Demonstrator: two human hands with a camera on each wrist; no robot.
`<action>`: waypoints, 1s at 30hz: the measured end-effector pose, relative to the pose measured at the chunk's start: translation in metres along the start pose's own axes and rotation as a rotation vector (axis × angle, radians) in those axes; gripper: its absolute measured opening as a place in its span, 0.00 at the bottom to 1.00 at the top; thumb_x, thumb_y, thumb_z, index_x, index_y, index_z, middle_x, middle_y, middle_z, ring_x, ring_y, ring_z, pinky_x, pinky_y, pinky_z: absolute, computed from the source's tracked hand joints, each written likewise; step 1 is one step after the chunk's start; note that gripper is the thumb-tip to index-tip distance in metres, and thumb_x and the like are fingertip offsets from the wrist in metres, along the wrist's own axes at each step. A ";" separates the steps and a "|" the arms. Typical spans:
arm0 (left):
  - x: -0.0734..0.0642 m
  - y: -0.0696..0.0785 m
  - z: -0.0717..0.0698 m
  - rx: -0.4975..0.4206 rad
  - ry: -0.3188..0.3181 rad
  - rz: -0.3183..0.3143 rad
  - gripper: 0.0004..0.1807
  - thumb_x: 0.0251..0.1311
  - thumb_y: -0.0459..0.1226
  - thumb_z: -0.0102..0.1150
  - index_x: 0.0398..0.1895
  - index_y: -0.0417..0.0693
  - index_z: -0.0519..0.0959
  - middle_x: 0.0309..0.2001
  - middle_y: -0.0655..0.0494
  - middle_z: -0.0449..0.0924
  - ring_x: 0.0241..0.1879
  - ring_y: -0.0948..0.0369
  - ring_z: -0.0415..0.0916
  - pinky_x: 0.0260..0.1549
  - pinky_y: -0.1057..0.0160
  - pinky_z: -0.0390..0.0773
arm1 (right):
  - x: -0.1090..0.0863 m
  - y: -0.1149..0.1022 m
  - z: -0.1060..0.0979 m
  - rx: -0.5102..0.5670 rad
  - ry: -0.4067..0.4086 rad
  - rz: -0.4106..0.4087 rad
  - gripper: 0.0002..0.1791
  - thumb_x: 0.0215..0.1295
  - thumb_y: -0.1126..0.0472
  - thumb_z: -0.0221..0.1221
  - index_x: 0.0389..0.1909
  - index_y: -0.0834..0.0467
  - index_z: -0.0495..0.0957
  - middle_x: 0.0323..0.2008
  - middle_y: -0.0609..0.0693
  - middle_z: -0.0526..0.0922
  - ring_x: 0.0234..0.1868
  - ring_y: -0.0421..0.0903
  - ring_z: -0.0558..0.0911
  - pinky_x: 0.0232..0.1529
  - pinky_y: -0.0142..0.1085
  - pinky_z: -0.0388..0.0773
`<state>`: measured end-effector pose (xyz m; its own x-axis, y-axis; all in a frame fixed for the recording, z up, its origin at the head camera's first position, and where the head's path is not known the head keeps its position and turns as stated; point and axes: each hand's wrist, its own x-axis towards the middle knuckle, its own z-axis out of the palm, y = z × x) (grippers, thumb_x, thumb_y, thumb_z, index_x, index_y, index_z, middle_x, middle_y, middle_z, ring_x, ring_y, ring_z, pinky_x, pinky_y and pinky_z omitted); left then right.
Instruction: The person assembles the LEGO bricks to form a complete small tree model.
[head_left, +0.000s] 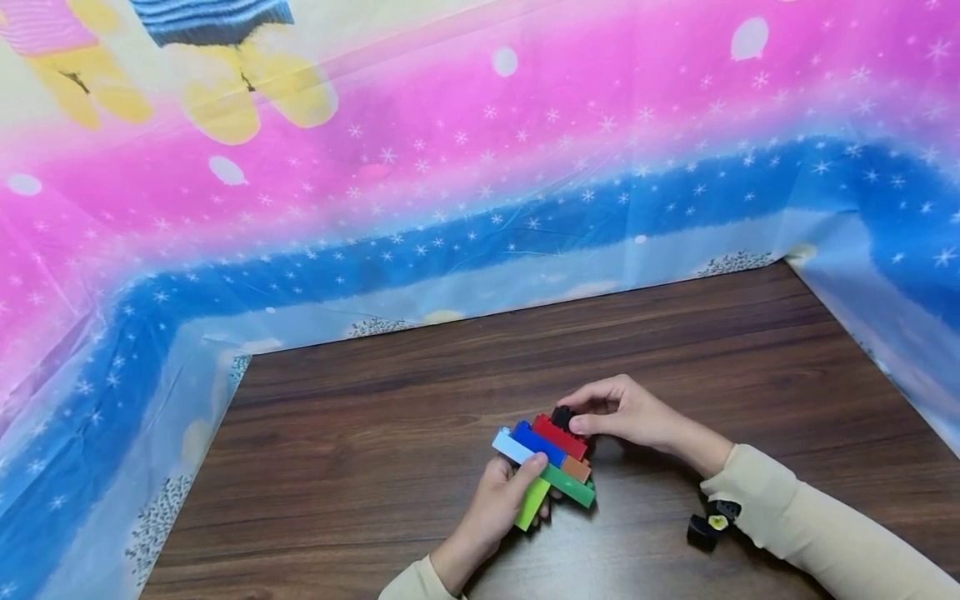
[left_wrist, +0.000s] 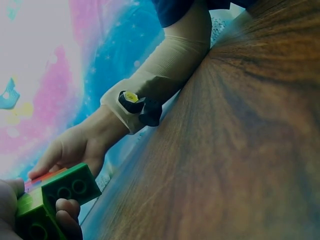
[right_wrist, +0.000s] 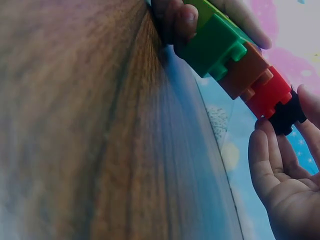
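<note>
My left hand (head_left: 497, 500) grips a stack of toy building blocks, its thumb over the green block (head_left: 572, 487). A lime block (head_left: 531, 505) sticks out below the green one. Light blue (head_left: 512, 446), blue (head_left: 542, 444) and orange-brown (head_left: 576, 468) blocks follow, then a red block (head_left: 558, 435). At the red end, my right hand (head_left: 630, 417) pinches a small black block (right_wrist: 286, 114) between thumb and fingers. In the right wrist view the black block sits against the red one. Round hollows show on the green block's underside (left_wrist: 75, 187) in the left wrist view.
A dark wood-grain table (head_left: 360, 450) lies beneath both hands. Behind it and along its sides hangs a pink and blue printed cloth (head_left: 450, 183). A black wrist device (head_left: 705, 532) sits at the right cuff, close over the table.
</note>
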<state>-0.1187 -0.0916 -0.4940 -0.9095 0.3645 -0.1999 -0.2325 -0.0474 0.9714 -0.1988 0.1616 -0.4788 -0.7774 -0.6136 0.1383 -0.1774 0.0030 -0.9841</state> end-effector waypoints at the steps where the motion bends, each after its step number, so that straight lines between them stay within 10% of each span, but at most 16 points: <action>1: 0.000 0.000 0.000 -0.001 0.004 0.001 0.20 0.80 0.45 0.56 0.55 0.33 0.76 0.29 0.50 0.84 0.19 0.64 0.78 0.18 0.69 0.79 | 0.000 0.000 0.001 -0.005 0.004 -0.005 0.18 0.73 0.65 0.66 0.58 0.70 0.82 0.51 0.60 0.88 0.42 0.44 0.88 0.41 0.39 0.88; 30: -0.001 0.001 0.000 0.011 -0.028 -0.008 0.20 0.79 0.44 0.57 0.56 0.33 0.77 0.28 0.52 0.82 0.20 0.64 0.77 0.18 0.69 0.79 | -0.001 -0.006 -0.003 -0.053 -0.090 -0.069 0.16 0.72 0.68 0.65 0.56 0.71 0.83 0.51 0.62 0.88 0.43 0.45 0.88 0.42 0.43 0.89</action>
<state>-0.1181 -0.0918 -0.4933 -0.8975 0.3908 -0.2043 -0.2358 -0.0337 0.9712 -0.1993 0.1647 -0.4731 -0.7051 -0.6826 0.1921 -0.2621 -0.0008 -0.9650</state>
